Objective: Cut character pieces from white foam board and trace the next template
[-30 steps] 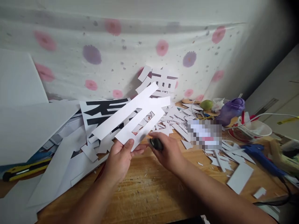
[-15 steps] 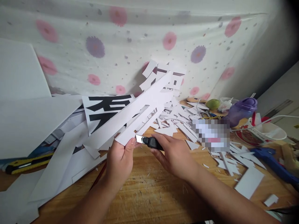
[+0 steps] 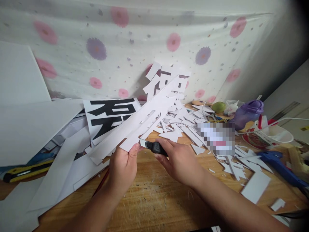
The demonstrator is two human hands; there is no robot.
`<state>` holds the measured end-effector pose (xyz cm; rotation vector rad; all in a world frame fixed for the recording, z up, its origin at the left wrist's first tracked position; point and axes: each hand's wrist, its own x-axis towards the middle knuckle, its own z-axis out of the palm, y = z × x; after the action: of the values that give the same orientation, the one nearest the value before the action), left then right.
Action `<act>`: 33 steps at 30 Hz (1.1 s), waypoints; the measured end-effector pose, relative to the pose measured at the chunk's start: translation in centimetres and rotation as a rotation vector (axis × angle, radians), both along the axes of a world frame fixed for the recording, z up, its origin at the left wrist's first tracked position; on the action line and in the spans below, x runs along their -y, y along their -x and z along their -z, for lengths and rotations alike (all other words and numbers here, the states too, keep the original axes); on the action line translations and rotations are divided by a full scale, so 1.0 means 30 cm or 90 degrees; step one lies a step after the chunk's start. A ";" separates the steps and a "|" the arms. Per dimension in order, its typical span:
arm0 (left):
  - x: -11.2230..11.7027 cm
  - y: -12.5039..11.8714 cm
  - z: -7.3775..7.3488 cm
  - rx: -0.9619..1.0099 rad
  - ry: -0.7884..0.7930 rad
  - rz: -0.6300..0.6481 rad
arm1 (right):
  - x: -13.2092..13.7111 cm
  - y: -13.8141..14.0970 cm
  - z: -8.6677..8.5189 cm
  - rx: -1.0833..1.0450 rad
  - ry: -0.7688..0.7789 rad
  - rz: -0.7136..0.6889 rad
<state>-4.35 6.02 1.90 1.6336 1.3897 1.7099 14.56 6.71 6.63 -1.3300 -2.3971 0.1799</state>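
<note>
My left hand (image 3: 124, 169) pinches the near end of a white foam-board cut-out (image 3: 160, 100), thumb on top and fingers underneath. The cut-out has long strips with slots between them and slants up and away to the right. In my right hand (image 3: 182, 161) is a black utility knife (image 3: 156, 147), its short blade pointing left. The blade meets the edge of the held strip, close to my left thumb; how deep it goes cannot be made out. Behind the cut-out, a white sheet with black printed character strokes (image 3: 109, 121) is partly covered.
White offcuts (image 3: 171, 135) litter the table's back and right. Another cut-out character (image 3: 152, 71) leans on the flowered curtain. A yellow cutter (image 3: 30, 170) and large white boards (image 3: 21, 129) lie left. At right are a blue glue gun (image 3: 277, 164), a bucket (image 3: 267, 133) and a purple container (image 3: 249, 114).
The cut-out has tilted in my left hand, so its long upper strip looks narrower. The knife stays at the strip's edge, and the whole view has shifted slightly.
</note>
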 end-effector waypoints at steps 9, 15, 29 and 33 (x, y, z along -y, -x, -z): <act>-0.006 -0.001 -0.005 0.006 0.063 -0.010 | -0.013 -0.015 -0.004 0.029 -0.026 0.050; -0.002 -0.021 -0.043 0.087 0.073 0.058 | -0.068 -0.068 0.000 -0.258 0.111 -0.043; -0.017 -0.007 -0.034 0.163 0.091 0.114 | -0.057 -0.035 0.007 -0.728 0.624 -0.089; -0.021 -0.010 -0.026 0.175 0.087 0.118 | -0.048 -0.020 0.017 -0.721 0.663 -0.098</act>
<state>-4.05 6.66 2.67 1.3502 1.1585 1.6231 15.15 8.14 6.11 -0.8799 -1.3346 1.8249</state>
